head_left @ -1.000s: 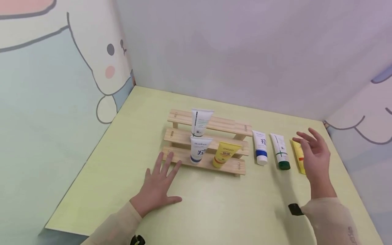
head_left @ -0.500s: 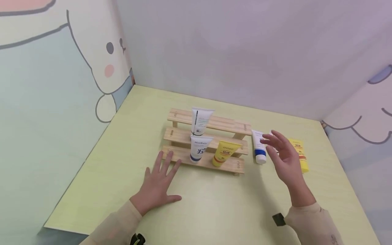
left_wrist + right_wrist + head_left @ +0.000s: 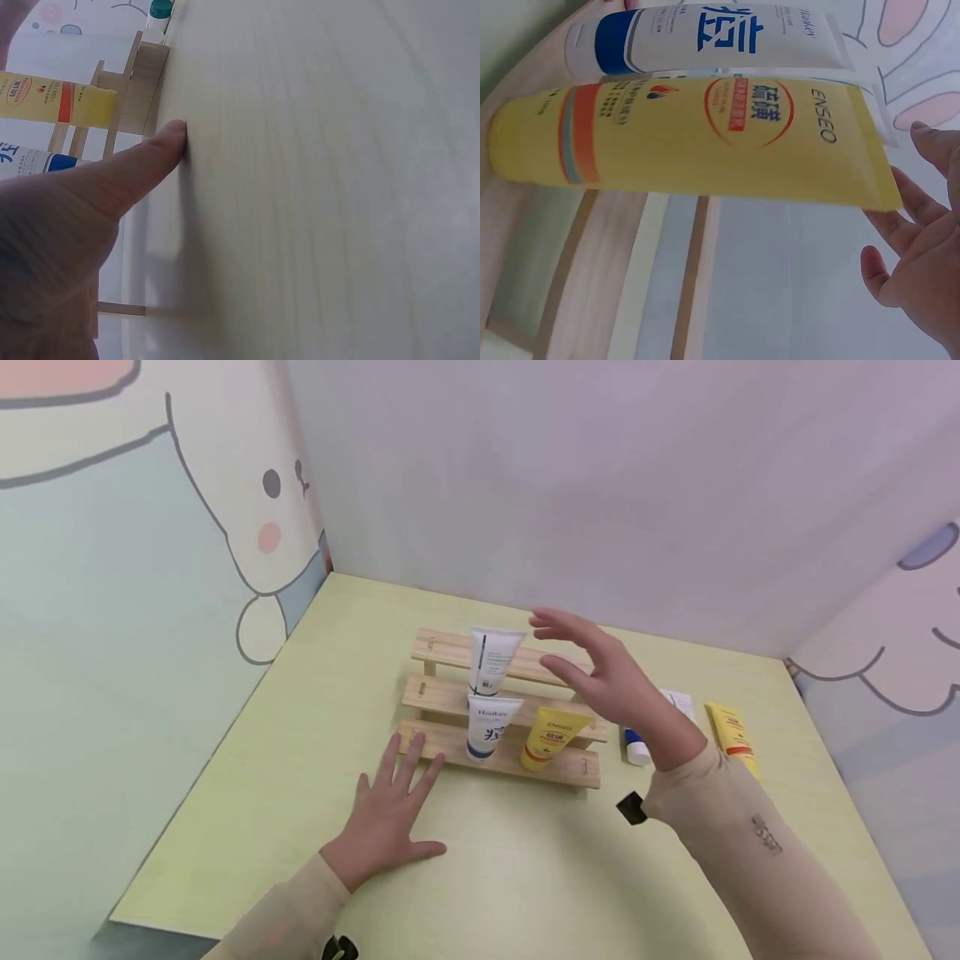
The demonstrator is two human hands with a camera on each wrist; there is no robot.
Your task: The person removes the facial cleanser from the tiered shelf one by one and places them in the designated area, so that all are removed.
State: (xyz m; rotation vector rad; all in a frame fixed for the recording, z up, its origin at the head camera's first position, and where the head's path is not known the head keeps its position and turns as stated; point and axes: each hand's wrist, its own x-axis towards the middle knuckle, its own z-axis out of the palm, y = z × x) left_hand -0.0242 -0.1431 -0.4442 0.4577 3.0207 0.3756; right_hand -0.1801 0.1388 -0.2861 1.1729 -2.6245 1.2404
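Observation:
A three-tier wooden rack (image 3: 442,695) stands on the table. On its lowest tier a white squeeze tube with a blue band (image 3: 487,727) and a yellow squeeze tube (image 3: 553,737) stand upright on their caps; another white tube (image 3: 497,658) is behind them, one tier higher. My left hand (image 3: 386,822) lies spread, fingertips at the rack's front left edge, its thumb (image 3: 142,165) touching the tabletop. Over the rack's right part hovers my right hand (image 3: 603,668), fingers loosely bent, holding nothing. In the right wrist view it appears beyond the yellow tube's flat end.
Right of the rack lie a blue-capped white tube (image 3: 636,750), a white tube (image 3: 679,702) and a yellow tube (image 3: 733,737); my right arm partly covers the white ones. Walls (image 3: 562,485) with cartoon prints border the table (image 3: 495,893).
My right hand has swept left, from beside the lying yellow tube, across the lying white tubes, to above the rack. The left hand and the tubes have stayed in place.

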